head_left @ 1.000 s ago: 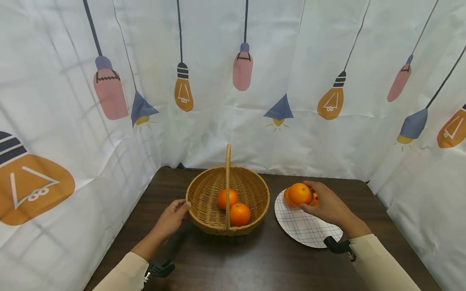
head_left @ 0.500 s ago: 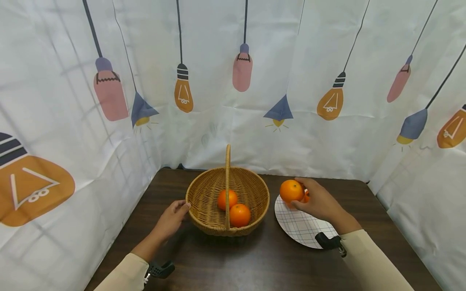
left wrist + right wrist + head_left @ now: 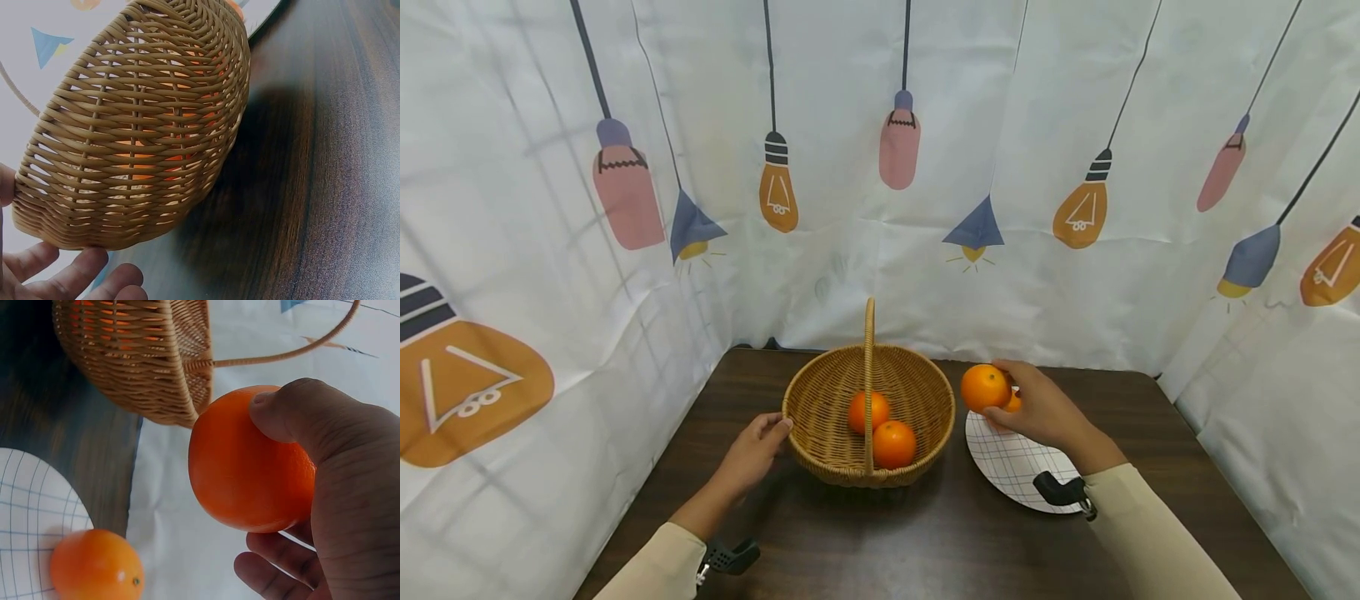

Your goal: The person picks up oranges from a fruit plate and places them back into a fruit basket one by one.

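My left hand [image 3: 751,454] grips the left rim of a wicker basket [image 3: 820,417]; in the left wrist view its thumb and fingers [image 3: 87,265] lie on either side of that rim. Two oranges rest inside the basket, one orange [image 3: 857,412] behind the handle and another orange [image 3: 894,444] nearer the front. Raised above the plate's left side, an orange [image 3: 985,388] is held between the thumb and fingers of my right hand [image 3: 1041,408]. On the round checked plate [image 3: 1022,471] lies one more orange [image 3: 97,565], mostly hidden by my right hand in the head view.
The basket's tall arched handle [image 3: 870,333] stands upright across its middle. Both stand on a dark wooden table [image 3: 880,542]. A white curtain [image 3: 880,267] printed with lamps hangs behind the table and along its sides.
My right hand has moved left and slightly up with the orange, away from the plate's middle and closer to the basket. The left hand and basket stay put.
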Demonstrator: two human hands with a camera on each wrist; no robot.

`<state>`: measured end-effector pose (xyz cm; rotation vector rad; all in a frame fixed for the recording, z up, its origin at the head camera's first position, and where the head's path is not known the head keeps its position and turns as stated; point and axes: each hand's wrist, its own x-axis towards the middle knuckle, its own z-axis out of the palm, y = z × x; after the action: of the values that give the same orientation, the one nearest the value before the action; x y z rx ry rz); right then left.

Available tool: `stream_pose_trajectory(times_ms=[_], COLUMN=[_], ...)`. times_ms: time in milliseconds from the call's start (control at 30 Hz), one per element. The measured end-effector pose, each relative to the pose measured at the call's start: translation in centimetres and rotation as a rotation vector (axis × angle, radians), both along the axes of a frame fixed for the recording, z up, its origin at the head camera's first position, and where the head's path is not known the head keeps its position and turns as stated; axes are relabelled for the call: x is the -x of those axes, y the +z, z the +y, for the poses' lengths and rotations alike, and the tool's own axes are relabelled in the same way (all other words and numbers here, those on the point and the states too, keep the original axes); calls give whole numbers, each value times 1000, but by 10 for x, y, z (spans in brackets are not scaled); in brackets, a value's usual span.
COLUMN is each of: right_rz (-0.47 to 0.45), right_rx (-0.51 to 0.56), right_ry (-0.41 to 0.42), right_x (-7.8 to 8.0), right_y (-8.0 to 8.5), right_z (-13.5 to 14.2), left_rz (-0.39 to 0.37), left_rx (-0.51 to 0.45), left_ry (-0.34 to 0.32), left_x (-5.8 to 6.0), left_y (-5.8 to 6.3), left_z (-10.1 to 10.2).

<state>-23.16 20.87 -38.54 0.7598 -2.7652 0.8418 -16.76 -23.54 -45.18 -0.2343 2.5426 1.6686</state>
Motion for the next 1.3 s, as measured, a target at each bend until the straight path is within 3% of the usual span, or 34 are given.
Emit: stream_pose_trajectory(times_ms=[1300], right_rz=[-22], right_rx=[41], right_ry=[73], right_x=[11], right_y=[2], right_z=[-40], left_rz=[-7], left_rx=[-17], left_ry=[0], left_x=[1], left_y=[-3], left_z=[-1])
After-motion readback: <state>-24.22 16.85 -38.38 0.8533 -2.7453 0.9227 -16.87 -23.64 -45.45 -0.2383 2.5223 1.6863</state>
